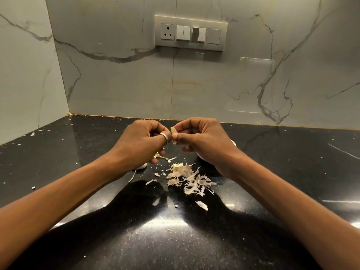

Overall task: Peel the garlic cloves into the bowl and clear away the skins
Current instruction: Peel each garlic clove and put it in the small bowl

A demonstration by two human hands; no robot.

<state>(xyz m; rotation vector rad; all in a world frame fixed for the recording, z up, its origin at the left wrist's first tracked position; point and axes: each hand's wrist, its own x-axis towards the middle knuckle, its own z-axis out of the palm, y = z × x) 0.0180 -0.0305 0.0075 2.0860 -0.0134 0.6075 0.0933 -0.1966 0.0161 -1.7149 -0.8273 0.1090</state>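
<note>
Head — skins (190,179) litter counter (78,152); right hand (204,139) covers bowl (233,143).

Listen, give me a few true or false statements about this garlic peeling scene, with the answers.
The left hand and the right hand both pinch one pale garlic clove. True.
A silver ring sits on the left hand. True.
The papery garlic skins lie in a bowl. False: they lie loose on the glossy black countertop.
The socket in the grey wall switch panel holds a plug. False: it is empty.
</note>
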